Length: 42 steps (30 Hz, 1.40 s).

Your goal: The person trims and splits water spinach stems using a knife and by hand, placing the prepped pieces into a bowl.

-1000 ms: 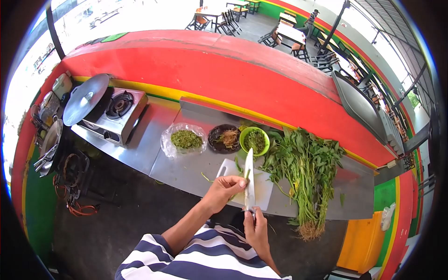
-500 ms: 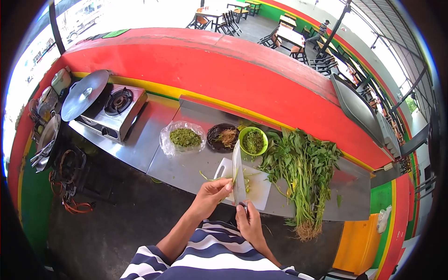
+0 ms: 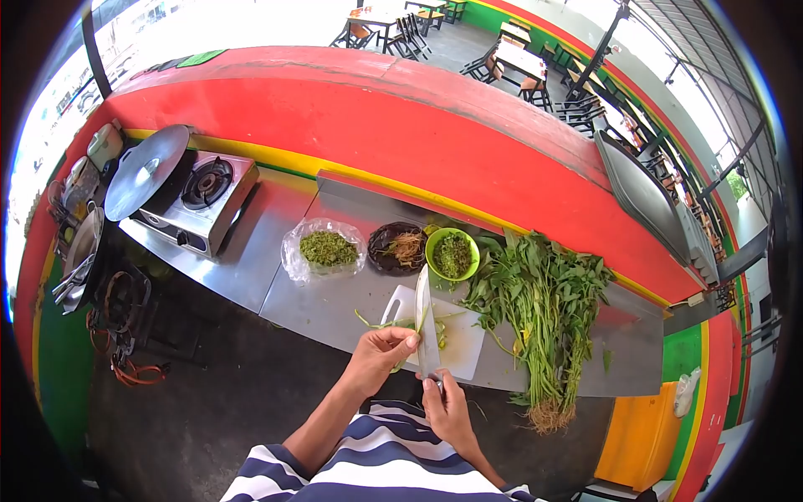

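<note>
My right hand (image 3: 448, 410) is closed on the handle of a large knife (image 3: 427, 330), its blade pointing away from me. Pinched in my left hand (image 3: 378, 358) is a thin green stem (image 3: 365, 319), right beside the blade. Under the blade lies a white cutting board (image 3: 465, 349) with small green pieces on it. Behind the board a green bowl (image 3: 473, 261) holds chopped greens. To its left are a dark dish (image 3: 378, 258) with roots and a clear plastic bag (image 3: 293, 256) with chopped greens.
A large bunch of leafy greens with roots (image 3: 544, 322) lies on the steel counter (image 3: 322, 309) at the right. On the left are a gas stove (image 3: 206, 201), a big round lid (image 3: 146, 171) and a wok (image 3: 82, 251). A red wall (image 3: 376, 125) runs behind the counter.
The knife and both hands have shifted left and slightly toward me since the earliest frame. A person walking in the background is out of sight now.
</note>
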### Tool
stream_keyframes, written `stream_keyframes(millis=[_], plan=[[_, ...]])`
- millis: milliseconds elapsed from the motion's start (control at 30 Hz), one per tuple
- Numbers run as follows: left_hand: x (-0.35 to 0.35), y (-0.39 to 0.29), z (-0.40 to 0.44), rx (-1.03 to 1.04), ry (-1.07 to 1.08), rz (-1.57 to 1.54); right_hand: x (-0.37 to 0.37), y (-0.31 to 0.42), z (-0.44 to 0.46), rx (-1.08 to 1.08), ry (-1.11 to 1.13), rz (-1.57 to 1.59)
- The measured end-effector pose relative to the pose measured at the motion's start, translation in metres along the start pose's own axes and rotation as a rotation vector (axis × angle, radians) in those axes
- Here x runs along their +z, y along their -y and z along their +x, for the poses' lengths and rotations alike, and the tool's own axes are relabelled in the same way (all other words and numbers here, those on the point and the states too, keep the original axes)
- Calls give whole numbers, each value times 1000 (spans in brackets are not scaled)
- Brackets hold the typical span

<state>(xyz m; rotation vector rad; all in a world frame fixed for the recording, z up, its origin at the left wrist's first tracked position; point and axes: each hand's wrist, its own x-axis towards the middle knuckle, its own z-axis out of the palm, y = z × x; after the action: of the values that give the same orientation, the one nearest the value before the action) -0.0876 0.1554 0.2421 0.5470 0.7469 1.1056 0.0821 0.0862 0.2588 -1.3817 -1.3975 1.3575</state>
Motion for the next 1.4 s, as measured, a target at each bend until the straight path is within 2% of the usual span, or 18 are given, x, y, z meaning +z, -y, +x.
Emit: stream_keyframes(millis=[100,500,833,1033,1333,1400], plan=[[5,0,7,-26,3,-44,-2,8,-2,52,-10,4],[-2,17,28,-64,43,-110,-1,5,-3,16,-83,-176],[-7,3,8,-57,47,-67,20,-4,8,36,-63,-37],[-10,0,-3,2,19,-203,29,-2,11,39,-48,48],[-23,16,-10,12,-12,-172,35,-12,1,51,-20,50],[-23,17,-8,72,-69,-193,35,-11,-4,35,-10,19]])
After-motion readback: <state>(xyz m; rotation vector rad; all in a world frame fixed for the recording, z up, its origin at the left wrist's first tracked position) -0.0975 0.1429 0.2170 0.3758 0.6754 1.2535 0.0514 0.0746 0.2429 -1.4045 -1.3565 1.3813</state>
